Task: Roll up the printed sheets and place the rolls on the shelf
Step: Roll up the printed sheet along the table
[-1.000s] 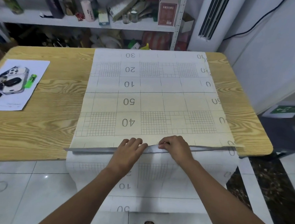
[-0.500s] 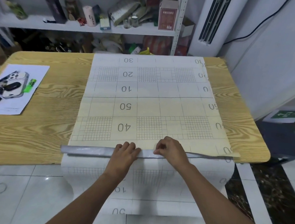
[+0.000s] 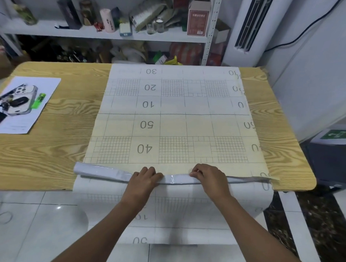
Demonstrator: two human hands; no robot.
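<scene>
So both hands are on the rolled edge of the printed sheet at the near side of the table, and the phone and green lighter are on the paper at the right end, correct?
Not quite. The phone and green lighter lie on the white paper at the left end of the table, as the head view shows. The left hand and right hand do hold the rolled edge of the printed sheet.

The printed sheet (image 3: 174, 119) on the table carries large numbers down its middle column, upside down to the camera: 30 at the far edge, then 20, 10, 50 and, nearest the fold, 40. Along its right edge more numbers are partly cut off and cannot be read surely. On the part hanging below the table edge, 10 and 30 show faintly. Behind the sheet, a red box (image 3: 198, 21) on the shelf bears print too small to read.
</scene>
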